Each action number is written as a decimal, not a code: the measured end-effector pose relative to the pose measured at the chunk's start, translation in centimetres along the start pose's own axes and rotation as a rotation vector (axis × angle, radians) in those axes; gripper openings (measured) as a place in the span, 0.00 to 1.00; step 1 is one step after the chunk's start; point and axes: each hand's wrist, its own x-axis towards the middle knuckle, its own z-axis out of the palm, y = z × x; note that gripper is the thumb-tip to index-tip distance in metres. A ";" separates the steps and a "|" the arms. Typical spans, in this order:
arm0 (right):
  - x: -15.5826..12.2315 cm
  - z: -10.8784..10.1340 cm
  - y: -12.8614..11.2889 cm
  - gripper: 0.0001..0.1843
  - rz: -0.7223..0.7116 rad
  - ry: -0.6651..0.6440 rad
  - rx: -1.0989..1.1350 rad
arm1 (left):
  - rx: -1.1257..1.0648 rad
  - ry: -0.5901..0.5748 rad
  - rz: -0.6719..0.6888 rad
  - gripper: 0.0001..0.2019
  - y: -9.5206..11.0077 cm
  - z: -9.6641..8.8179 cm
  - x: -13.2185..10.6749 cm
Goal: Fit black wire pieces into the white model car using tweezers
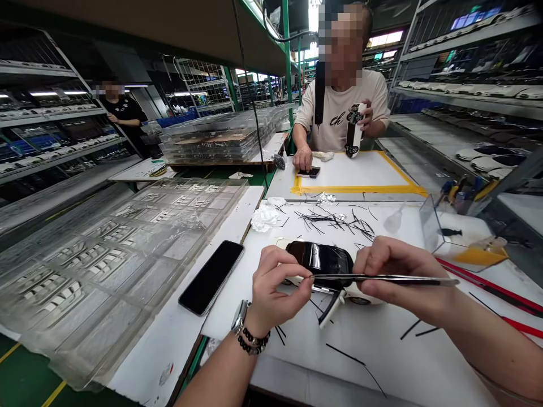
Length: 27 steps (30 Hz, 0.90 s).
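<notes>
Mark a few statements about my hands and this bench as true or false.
1. The right hand holds long tweezers. True.
2. The left hand grips the phone. False: the phone lies apart on the white board, and the left hand pinches at the tweezers' tip.
3. A model car sits beneath both hands. True.
4. The co-worker across the table holds a black tray. False: that person holds a white car upright.
</notes>
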 end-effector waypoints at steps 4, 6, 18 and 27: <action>0.0 0.0 -0.1 0.07 0.005 0.004 -0.012 | 0.017 -0.004 0.003 0.04 0.0 0.0 0.0; 0.0 0.0 -0.1 0.08 -0.008 0.010 0.006 | 0.015 -0.001 0.003 0.04 0.0 0.0 0.0; 0.0 0.2 -0.1 0.08 0.006 -0.002 0.015 | 0.012 -0.015 -0.003 0.04 0.2 -0.2 0.2; 0.3 0.4 0.1 0.10 0.073 0.111 0.055 | -0.070 -0.116 -0.185 0.09 -0.2 -0.2 -0.3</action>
